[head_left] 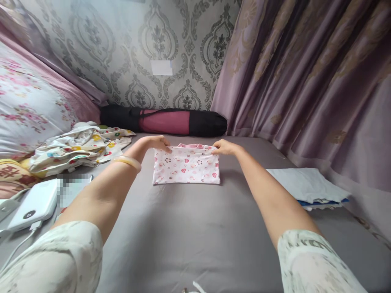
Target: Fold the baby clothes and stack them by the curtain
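On the grey sheet (pixel 189 236), the folded printed cloth (pixel 186 167), probably light, limp and easily creased, is best held by its far corners, where left hand (pixel 159 143) and right hand (pixel 225 147) pinch it, though their undersides are hidden.

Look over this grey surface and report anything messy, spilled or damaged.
The patterned cloth on the left lies crumpled beside the floral bedding, odd against the neat rectangle of printed cloth held by the left hand and right hand. I see no spill or damage.
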Motion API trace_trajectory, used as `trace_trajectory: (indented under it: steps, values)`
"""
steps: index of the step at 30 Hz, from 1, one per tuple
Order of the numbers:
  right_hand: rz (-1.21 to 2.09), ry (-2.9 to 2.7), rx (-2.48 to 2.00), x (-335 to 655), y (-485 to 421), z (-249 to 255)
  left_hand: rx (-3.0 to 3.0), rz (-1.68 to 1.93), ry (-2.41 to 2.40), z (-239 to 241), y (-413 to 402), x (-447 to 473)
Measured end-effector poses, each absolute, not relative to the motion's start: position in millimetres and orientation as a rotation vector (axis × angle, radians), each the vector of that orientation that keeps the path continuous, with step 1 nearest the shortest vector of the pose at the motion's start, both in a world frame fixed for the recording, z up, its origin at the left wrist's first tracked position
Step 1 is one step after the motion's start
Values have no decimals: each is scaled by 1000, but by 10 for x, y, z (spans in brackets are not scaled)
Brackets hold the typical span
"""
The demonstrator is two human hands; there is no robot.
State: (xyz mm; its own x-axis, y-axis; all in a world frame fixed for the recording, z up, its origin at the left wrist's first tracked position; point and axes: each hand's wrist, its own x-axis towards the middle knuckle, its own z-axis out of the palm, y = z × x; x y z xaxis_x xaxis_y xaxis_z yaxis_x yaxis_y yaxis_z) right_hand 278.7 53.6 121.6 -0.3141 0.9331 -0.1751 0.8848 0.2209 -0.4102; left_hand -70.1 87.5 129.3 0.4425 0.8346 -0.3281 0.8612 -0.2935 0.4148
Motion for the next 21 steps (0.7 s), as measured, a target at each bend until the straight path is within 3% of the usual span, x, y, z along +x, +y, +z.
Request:
trace_trajectory:
  steps: [4, 9, 12, 21]
  values:
    - [646, -2245, -1611, 2895, 541, 1431, 2252, 168, 1429, 1607, 831, -762]
    - [176, -2188, -1466, 2877, 365, 1529, 2466, 679, 1502, 1688, 738, -777]
    - [-80, -2260, -1484, 2824, 144, 1381, 2701, 794, 1468, 1455, 595, -814]
    - [-295, -2640, -1390, 2771, -561, 411, 2989, 458, 1137, 402, -184, -913]
